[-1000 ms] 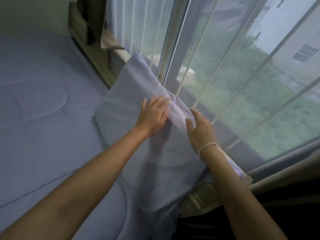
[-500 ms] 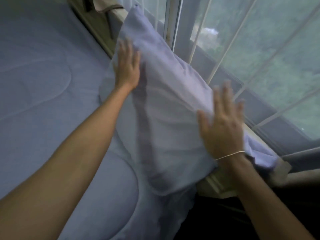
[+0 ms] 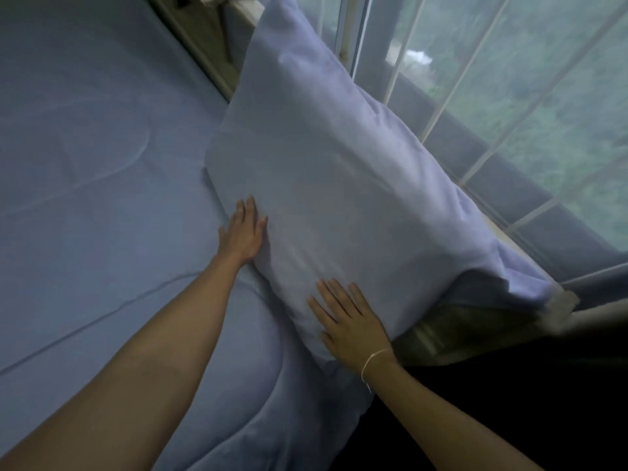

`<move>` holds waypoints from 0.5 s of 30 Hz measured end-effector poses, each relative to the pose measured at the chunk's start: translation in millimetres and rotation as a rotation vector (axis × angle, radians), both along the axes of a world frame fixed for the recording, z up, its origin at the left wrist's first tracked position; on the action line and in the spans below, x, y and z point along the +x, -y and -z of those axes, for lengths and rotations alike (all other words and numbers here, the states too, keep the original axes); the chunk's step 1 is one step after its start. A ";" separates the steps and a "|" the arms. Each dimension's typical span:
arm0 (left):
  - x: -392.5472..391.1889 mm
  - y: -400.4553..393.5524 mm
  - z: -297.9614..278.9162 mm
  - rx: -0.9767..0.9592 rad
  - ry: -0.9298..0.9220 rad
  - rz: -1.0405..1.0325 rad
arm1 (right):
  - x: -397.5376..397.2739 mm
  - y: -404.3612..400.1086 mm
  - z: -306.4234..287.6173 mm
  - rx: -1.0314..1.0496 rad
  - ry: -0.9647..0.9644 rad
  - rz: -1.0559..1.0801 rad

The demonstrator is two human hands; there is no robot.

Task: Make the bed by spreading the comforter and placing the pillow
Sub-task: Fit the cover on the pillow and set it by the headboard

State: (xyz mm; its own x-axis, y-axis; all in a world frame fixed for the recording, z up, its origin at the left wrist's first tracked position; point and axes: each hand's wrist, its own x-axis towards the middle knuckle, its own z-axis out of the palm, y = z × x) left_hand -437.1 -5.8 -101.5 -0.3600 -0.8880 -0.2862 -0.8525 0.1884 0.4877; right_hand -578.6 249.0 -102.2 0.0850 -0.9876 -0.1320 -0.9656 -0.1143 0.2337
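Your left hand lies flat, fingers stretched out and together, against the near-left edge of the pillow, just where the pillow meets the comforter. Your right hand is also flat and spread, palm down on the lower corner of the pillow; it grips nothing. A thin pale bracelet goes around your right wrist.

The pillow, in a light lavender case, stands tilted at the head of the bed: its lower long edge rests on the comforter and its upper side leans against the window with white bars. The comforter, same lavender colour with curved quilting seams, is spread over the mattress to the left. A wooden ledge shows under the right end of the pillow.
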 end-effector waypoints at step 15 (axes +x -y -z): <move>114.5 -102.5 -110.7 -0.157 0.002 0.175 | 50.3 -19.0 -140.5 -0.194 0.106 0.473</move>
State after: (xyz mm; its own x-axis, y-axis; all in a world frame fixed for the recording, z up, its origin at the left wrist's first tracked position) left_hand -322.6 96.7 9.2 -0.5121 -0.8455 -0.1510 -0.8012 0.4069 0.4389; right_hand -528.2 268.0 38.3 -0.3737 -0.9266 0.0419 -0.9205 0.3760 0.1059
